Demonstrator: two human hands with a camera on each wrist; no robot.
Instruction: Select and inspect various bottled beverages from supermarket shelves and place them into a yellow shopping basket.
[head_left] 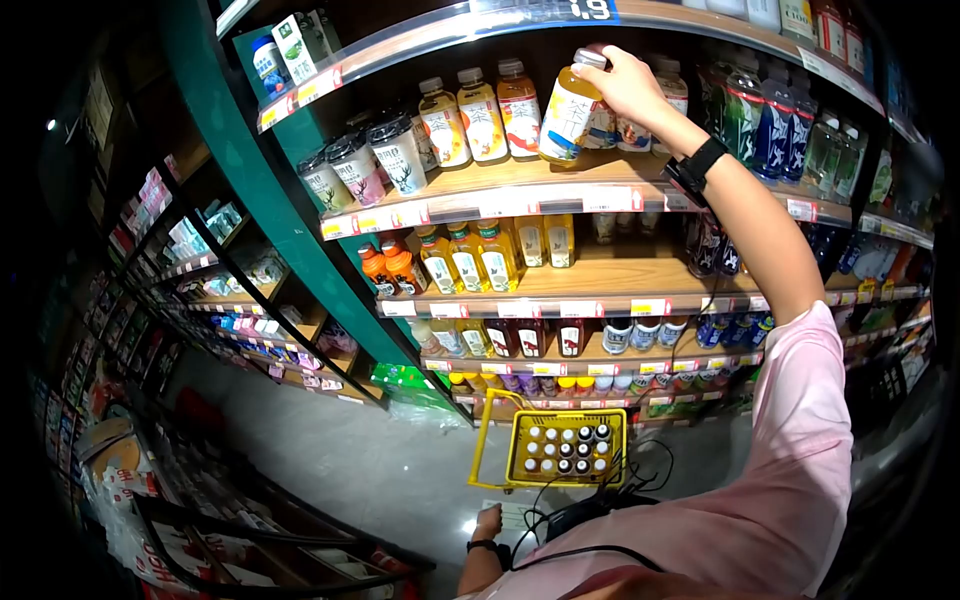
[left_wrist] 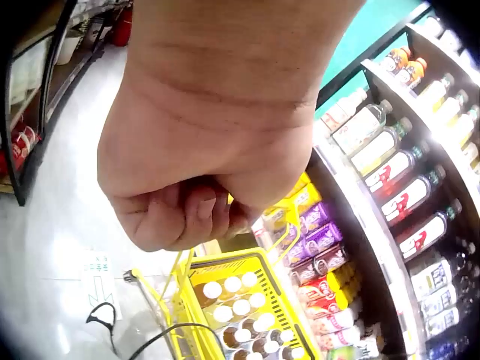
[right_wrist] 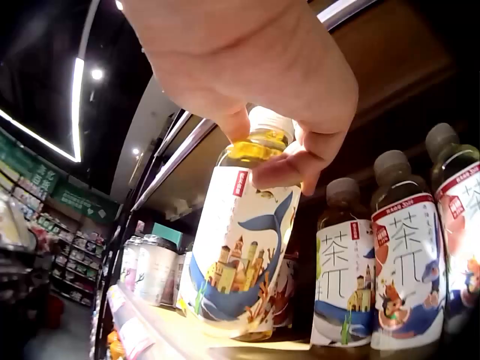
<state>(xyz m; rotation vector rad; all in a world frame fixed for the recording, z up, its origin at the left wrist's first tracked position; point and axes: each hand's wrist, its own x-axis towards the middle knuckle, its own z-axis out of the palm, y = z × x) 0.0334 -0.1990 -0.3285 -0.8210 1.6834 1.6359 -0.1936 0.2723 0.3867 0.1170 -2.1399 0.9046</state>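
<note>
My right hand (head_left: 622,85) pinches a tea bottle (head_left: 570,115) just below its white cap, thumb and fingers on either side of the neck. This bottle holds yellow tea, and its white label (right_wrist: 244,251) shows a blue whale tail. It leans at the front of the upper shelf, its base close over the boards. Beside it in the right wrist view stands a smaller-looking tea bottle (right_wrist: 345,274) with a similar label. Low down by my body hangs my left hand (head_left: 488,522), fingers loosely curled with nothing in them.
Paper-lidded cups (head_left: 397,155) and more tea bottles (head_left: 478,118) line the upper shelf (head_left: 480,190). Below, on the floor, a yellow basket (head_left: 515,465) holds several capped bottles. Black cables (head_left: 640,470) trail near it. Another shelf rack (head_left: 240,270) stands at left.
</note>
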